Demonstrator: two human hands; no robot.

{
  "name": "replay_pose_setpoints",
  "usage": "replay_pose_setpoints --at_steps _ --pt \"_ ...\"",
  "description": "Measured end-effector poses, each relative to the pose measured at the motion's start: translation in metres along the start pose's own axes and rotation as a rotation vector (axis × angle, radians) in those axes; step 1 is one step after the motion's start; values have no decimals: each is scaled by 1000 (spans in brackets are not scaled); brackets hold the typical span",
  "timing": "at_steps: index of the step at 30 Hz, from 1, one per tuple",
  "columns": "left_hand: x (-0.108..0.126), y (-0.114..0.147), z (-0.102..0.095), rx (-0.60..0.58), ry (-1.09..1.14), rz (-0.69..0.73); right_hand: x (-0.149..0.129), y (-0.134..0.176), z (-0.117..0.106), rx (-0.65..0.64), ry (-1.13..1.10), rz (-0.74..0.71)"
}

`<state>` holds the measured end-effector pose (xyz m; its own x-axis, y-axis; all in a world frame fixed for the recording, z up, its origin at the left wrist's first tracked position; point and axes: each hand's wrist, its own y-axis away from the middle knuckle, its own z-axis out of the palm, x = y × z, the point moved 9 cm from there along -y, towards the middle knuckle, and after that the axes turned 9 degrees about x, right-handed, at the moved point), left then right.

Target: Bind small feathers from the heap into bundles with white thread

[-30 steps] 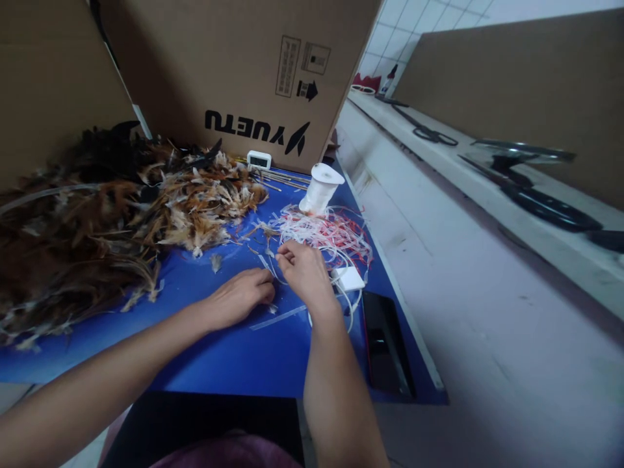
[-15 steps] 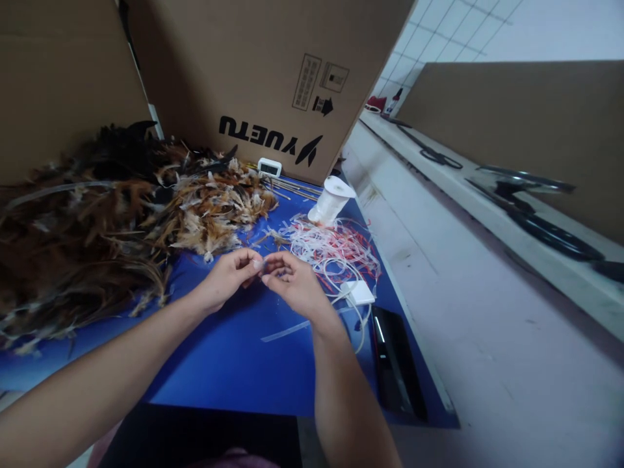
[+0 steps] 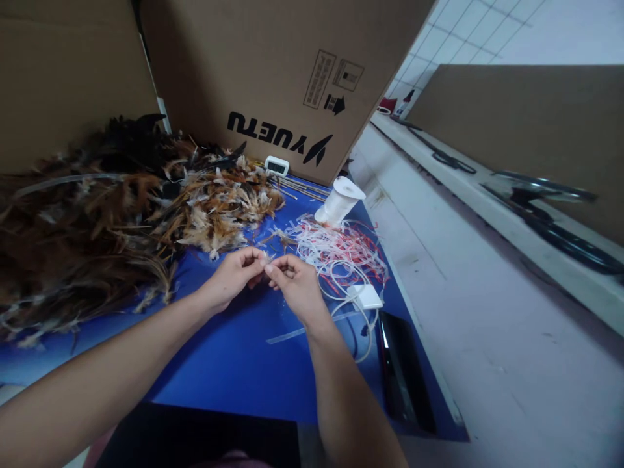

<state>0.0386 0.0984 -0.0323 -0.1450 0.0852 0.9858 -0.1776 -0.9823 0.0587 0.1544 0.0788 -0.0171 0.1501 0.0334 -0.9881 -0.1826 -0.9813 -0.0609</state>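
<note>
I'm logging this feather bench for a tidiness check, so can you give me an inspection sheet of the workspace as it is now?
Surface: blue mat over the table, bare at the near middle.
Job's things: left hand and right hand meet fingertip to fingertip, pinching a small pale piece between them; too small to identify.
Clutter: large heap of brown feathers, tangle of white and red strips, white spool, thin sticks, small white clock, black phone.
Hands: both closed in a pinch, held above the mat.
Cables: white cable looping from a white charger.
Surroundings: cardboard box, scissors on the ledge to the right, tiled wall.
</note>
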Motion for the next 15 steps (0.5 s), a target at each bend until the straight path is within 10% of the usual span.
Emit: replay_pose_setpoints --at_steps 15 --pt "13 -8 -25 167 -35 81 -8 10 3 -231 85 31"
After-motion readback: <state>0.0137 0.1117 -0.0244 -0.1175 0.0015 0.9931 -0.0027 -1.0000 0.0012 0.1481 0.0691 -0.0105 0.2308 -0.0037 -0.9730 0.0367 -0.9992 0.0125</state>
